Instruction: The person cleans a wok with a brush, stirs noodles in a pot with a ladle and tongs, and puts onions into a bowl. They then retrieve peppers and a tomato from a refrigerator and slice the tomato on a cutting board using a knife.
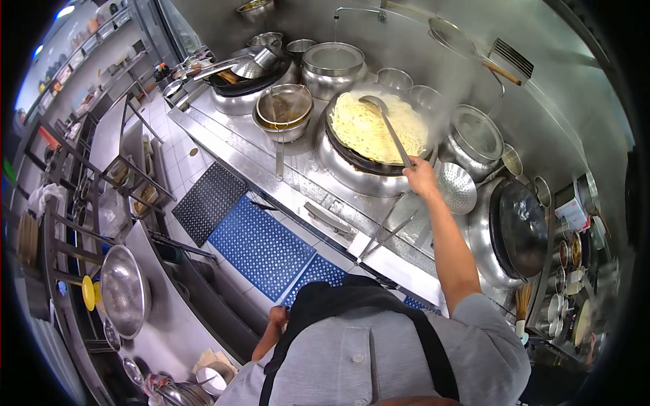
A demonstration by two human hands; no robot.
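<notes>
While the ladle reaches across the pale noodles heaped in the black wok, the right hand has its fingers closed round the handle. A perforated skimmer lies near that wrist on the steel table. The left hand is low beside the apron, its fingers curled; whether they hold anything, I cannot tell.

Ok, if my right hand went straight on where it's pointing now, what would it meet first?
Probably the noodles heaped in the wok. Your right hand grips the ladle and points toward them. Depth is unclear, so it might pass above.
</notes>
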